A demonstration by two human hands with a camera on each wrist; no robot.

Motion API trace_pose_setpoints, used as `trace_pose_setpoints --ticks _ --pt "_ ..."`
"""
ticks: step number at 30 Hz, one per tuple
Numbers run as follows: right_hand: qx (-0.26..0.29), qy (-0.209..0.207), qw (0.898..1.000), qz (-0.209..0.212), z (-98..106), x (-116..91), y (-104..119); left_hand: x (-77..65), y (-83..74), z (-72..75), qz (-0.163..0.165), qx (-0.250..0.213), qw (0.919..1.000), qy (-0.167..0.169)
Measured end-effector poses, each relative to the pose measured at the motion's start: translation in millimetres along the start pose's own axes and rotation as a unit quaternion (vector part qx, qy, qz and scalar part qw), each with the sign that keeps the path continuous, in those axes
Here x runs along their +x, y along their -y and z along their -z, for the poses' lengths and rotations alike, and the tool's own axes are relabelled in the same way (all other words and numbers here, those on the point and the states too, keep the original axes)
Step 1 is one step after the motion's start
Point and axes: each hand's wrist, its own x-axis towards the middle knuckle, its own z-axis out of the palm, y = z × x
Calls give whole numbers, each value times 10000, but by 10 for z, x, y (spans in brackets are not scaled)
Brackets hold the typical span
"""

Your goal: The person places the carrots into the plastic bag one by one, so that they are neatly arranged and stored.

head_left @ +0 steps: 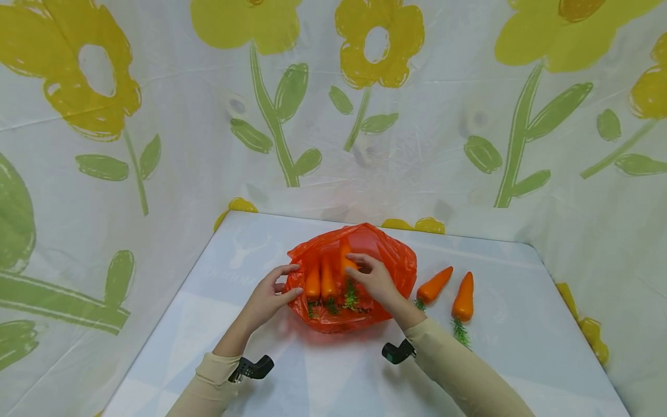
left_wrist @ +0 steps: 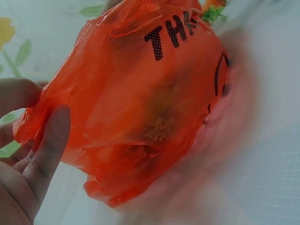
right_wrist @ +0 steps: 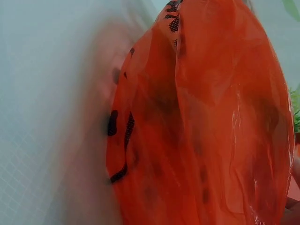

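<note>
A thin red plastic bag (head_left: pixel 398 252) lies on the table with its mouth spread open toward me. My left hand (head_left: pixel 268 295) pinches the bag's left rim; in the left wrist view the thumb (left_wrist: pixel 56 129) presses the film against the fingers. Two carrots, one (head_left: pixel 312 284) beside another (head_left: pixel 328 284), lie inside, their green tops toward me. Within the bag's mouth, my right hand (head_left: pixel 376 284) holds a third carrot (head_left: pixel 346 252) by its thick upper part. Red film (right_wrist: pixel 225 117) covers most of the right wrist view and hides nearly all of that hand.
To the right of the bag, a slanted carrot (head_left: pixel 435 286) and a more upright one (head_left: pixel 462 298) lie on the pale table (head_left: pixel 521 359). A white curtain (head_left: pixel 417 145) with yellow flowers stands behind the table and along its sides.
</note>
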Motion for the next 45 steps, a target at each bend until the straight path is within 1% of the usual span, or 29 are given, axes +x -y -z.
trace_pose_setpoints --ticks 8,17,23,30,36,40,45 --pt "-397 47 9991 -149 -53 22 -72 5 18 -6 -19 11 10000 -15" --pt "-516 132 9980 -341 -107 44 -141 2 12 -19 9 -23 10000 19" --pt "-760 162 9960 -445 -115 57 -181 -1 11 -14 9 3 10000 2" --pt "-852 373 9951 -342 -127 67 -218 5 19 -24 21 30 10000 -18" --pt "-885 491 9938 -466 -138 67 -246 16 28 -31 25 1 10000 -13" --pt "-902 655 9923 -543 -131 58 -260 15 23 -33 19 17 10000 -9" --pt "-1196 798 9878 -597 -113 50 -275 18 23 -36 28 31 10000 -3"
